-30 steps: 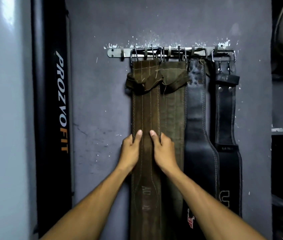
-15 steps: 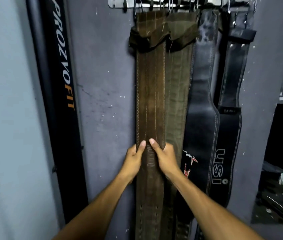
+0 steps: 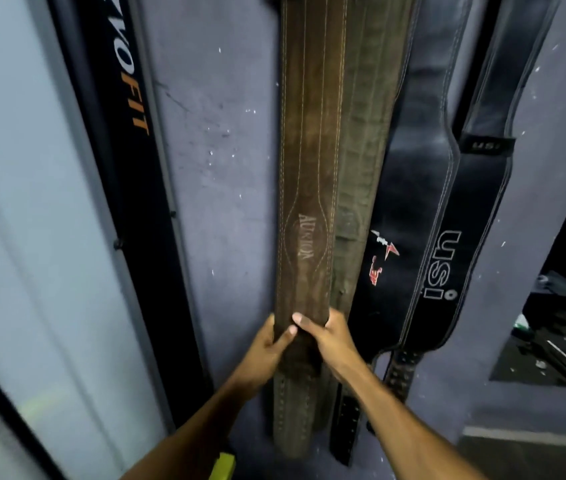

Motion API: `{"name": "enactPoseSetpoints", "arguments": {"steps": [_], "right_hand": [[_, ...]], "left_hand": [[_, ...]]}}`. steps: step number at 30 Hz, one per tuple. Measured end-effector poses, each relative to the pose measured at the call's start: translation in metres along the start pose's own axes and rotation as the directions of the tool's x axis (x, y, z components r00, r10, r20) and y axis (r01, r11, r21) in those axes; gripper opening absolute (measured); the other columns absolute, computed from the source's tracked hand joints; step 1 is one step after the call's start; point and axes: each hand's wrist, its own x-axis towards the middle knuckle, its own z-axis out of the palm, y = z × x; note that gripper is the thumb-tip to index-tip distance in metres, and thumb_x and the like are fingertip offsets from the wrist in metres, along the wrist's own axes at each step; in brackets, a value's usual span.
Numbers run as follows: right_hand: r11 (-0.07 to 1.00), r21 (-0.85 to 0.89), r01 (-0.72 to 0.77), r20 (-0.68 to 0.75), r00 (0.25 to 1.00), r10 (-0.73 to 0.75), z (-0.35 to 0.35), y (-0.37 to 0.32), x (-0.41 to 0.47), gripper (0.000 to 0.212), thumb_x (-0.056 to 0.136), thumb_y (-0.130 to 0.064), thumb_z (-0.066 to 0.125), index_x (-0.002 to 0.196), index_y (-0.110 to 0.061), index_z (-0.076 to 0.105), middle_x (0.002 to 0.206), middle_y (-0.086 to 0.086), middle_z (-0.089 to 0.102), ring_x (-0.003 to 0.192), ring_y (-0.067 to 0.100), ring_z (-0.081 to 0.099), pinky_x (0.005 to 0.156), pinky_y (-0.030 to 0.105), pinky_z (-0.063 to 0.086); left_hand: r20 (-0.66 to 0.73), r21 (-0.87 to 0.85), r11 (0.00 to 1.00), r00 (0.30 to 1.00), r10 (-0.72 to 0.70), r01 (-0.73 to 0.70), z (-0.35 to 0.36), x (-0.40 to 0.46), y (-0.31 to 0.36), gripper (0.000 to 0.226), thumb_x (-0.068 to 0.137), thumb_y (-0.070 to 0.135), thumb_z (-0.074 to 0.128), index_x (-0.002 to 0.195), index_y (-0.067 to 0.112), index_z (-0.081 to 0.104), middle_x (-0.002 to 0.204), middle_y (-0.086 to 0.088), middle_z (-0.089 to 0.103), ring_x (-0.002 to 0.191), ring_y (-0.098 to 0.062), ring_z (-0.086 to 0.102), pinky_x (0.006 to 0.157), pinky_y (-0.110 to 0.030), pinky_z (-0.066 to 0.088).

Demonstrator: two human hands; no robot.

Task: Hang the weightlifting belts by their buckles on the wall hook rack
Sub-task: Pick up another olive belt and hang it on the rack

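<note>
Several belts hang down the grey wall; the hook rack is out of view above. The brown suede belt [image 3: 309, 150] hangs at the left, stamped with a logo. My left hand [image 3: 267, 344] grips its left edge and my right hand [image 3: 326, 336] grips its right edge, both low on the belt with thumbs across its front. Behind it to the right hangs an olive belt [image 3: 364, 133]. Further right hang a black belt with a red and white logo [image 3: 409, 202] and a black belt lettered "usi" [image 3: 465, 237].
A tall black padded post with orange lettering [image 3: 125, 133] stands against the wall to the left. A pale panel [image 3: 15, 202] fills the far left. At right a dark opening [image 3: 558, 334] shows clutter on a surface. A yellow object [image 3: 222, 464] sits by my left forearm.
Both hands have slid down the brown belt from its middle to near its lower end. The view has tilted down, so the hook rack and buckles have left the frame.
</note>
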Motion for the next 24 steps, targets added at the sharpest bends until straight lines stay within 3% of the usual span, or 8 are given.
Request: {"name": "enactPoseSetpoints", "arguments": {"steps": [3,8,10,12,16,18,21,24], "right_hand": [[0.998,-0.057,-0.006,-0.058,0.998,0.002,-0.004,0.009,-0.012,0.054,0.078,-0.040,0.082,0.125,-0.014,0.073,0.119,0.000,0.079,0.113,0.021,0.075,0.107,0.051,0.054],[0.999,-0.044,-0.016,0.002,1.000,0.016,-0.020,0.010,-0.034,0.042,0.086,-0.027,0.081,0.124,-0.011,0.073,0.117,0.000,0.080,0.112,0.019,0.075,0.100,0.036,0.059],[0.994,-0.096,-0.061,0.065,0.996,0.067,-0.028,0.026,-0.061,0.031,0.090,-0.018,0.079,0.120,-0.014,0.074,0.112,-0.004,0.080,0.108,0.012,0.075,0.096,0.029,0.059],[0.981,-0.141,-0.131,0.107,0.983,0.146,-0.036,0.044,-0.090,0.021,0.093,-0.008,0.075,0.111,-0.020,0.074,0.105,-0.009,0.080,0.100,0.005,0.075,0.094,0.035,0.061],[0.976,-0.124,-0.178,0.054,0.981,0.186,-0.038,0.055,-0.110,0.016,0.095,-0.009,0.073,0.102,-0.024,0.075,0.098,-0.011,0.082,0.096,0.009,0.077,0.089,0.035,0.060],[0.975,-0.119,-0.190,0.062,0.978,0.198,-0.035,0.057,-0.113,0.016,0.096,-0.013,0.073,0.110,-0.020,0.073,0.108,-0.006,0.081,0.106,0.013,0.075,0.095,0.038,0.058],[0.946,-0.193,-0.259,0.074,0.958,0.278,-0.039,0.078,-0.129,0.043,0.095,-0.021,0.076,0.133,-0.010,0.061,0.132,0.008,0.070,0.125,0.022,0.065,0.108,0.043,0.053],[0.880,-0.256,-0.401,-0.009,0.911,0.413,-0.048,0.113,-0.158,0.059,0.093,-0.026,0.078,0.144,-0.009,0.053,0.140,0.012,0.062,0.128,0.021,0.059,0.108,0.034,0.051]], "left_hand": [[-0.029,0.037,0.997,0.998,-0.061,0.062,0.003,-0.023,-0.020,0.023,0.102,0.024,0.061,0.123,0.027,0.071,0.122,0.002,0.078,0.117,-0.018,0.072,0.093,-0.024,0.058],[-0.055,0.043,0.997,0.996,-0.065,0.068,0.019,-0.047,-0.015,0.018,0.097,0.039,0.065,0.112,0.036,0.074,0.112,0.009,0.080,0.105,-0.005,0.074,0.087,-0.021,0.059],[-0.041,0.032,0.994,0.993,-0.107,0.108,0.019,-0.067,-0.031,0.029,0.094,0.041,0.069,0.121,0.030,0.071,0.125,0.002,0.076,0.120,-0.014,0.070,0.100,-0.032,0.058],[-0.019,0.065,0.982,0.984,-0.175,0.176,0.018,-0.094,-0.051,0.033,0.097,0.031,0.069,0.129,0.021,0.068,0.130,-0.004,0.074,0.124,-0.021,0.068,0.108,-0.046,0.054],[-0.091,0.120,0.965,0.970,-0.225,0.235,0.022,-0.125,-0.065,0.029,0.100,0.024,0.065,0.127,0.014,0.068,0.123,-0.009,0.077,0.117,-0.027,0.072,0.103,-0.055,0.056],[-0.162,0.196,0.946,0.960,-0.227,0.257,0.026,-0.130,-0.061,0.033,0.098,0.034,0.066,0.124,0.015,0.069,0.118,-0.011,0.078,0.117,-0.030,0.071,0.100,-0.055,0.057],[-0.269,0.320,0.894,0.935,-0.231,0.313,0.028,-0.146,-0.071,0.040,0.095,0.046,0.064,0.124,0.018,0.064,0.114,-0.004,0.077,0.113,-0.022,0.072,0.100,-0.045,0.058],[-0.396,0.307,0.862,0.878,-0.269,0.403,0.027,-0.173,-0.097,0.046,0.098,0.039,0.066,0.135,0.016,0.052,0.121,0.008,0.065,0.115,-0.012,0.064,0.101,-0.029,0.049]]}}
